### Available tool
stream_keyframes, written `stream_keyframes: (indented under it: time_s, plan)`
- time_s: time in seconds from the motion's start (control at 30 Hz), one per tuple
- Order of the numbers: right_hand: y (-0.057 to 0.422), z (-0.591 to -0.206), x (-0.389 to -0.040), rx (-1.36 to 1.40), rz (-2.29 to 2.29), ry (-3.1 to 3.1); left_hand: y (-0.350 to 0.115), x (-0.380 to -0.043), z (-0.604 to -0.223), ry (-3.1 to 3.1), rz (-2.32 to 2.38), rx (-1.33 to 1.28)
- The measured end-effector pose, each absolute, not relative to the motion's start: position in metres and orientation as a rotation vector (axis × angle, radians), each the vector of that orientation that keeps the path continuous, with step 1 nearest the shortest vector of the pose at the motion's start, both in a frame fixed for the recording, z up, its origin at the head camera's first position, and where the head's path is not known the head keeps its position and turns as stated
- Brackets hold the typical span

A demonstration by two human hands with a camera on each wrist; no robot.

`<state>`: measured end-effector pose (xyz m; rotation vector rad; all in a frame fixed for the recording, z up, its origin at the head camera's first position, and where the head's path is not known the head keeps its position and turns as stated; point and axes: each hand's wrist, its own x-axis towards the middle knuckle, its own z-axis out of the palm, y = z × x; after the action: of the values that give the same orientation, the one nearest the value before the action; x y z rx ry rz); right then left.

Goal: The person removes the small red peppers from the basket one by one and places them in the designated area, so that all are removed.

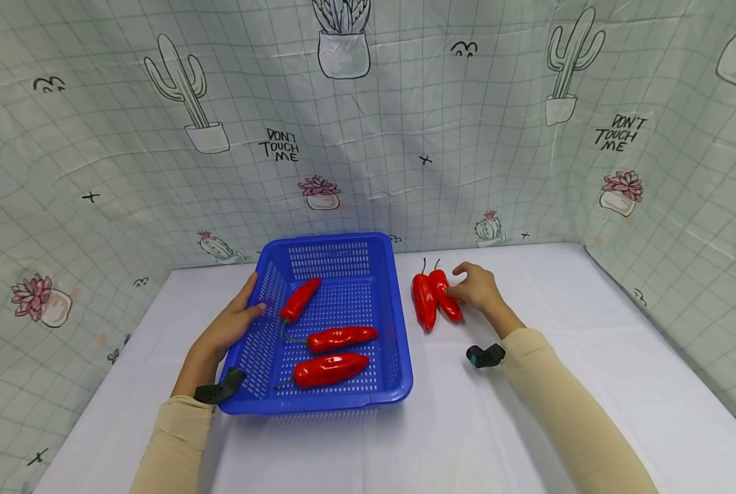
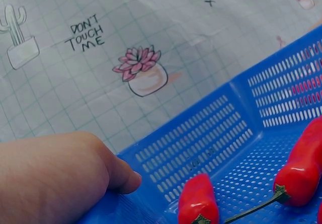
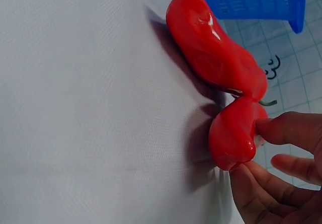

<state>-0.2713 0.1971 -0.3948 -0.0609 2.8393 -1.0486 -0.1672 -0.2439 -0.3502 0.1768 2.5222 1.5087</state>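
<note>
A blue plastic basket (image 1: 315, 405) stands on the table with three red chili peppers inside, one of them (image 1: 330, 370) near its front. My left hand (image 1: 232, 322) grips the basket's left rim, thumb over the inner side; the other fingers are mostly hidden behind the wall. Right of the basket, two more red peppers lie side by side with stems pointing away. My right hand (image 1: 475, 288) pinches the right-hand pepper (image 3: 234, 133), fingertips on both its sides in the right wrist view. The other pepper (image 1: 424, 302) lies against it, nearer the basket.
A white cloth (image 1: 466, 425) covers the table. Behind and at both sides hangs a pale checked curtain (image 1: 368, 137) printed with cacti and potted plants. Each wrist carries a small black camera mount, the right one (image 1: 485, 355) close over the cloth.
</note>
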Motion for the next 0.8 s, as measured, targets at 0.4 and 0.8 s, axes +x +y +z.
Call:
stream_keyframes:
  time_s: [0.4,0.8]
  plan:
    - [0.201,-0.393,-0.268,-0.084,-1.017,2.852,-0.244,-0.168,-0.35,2.478,1.552,0.186]
    - [0.203,-0.374,-0.27,-0.056,-1.042,2.968,-0.245,-0.168,-0.351,2.479,1.546,0.178]
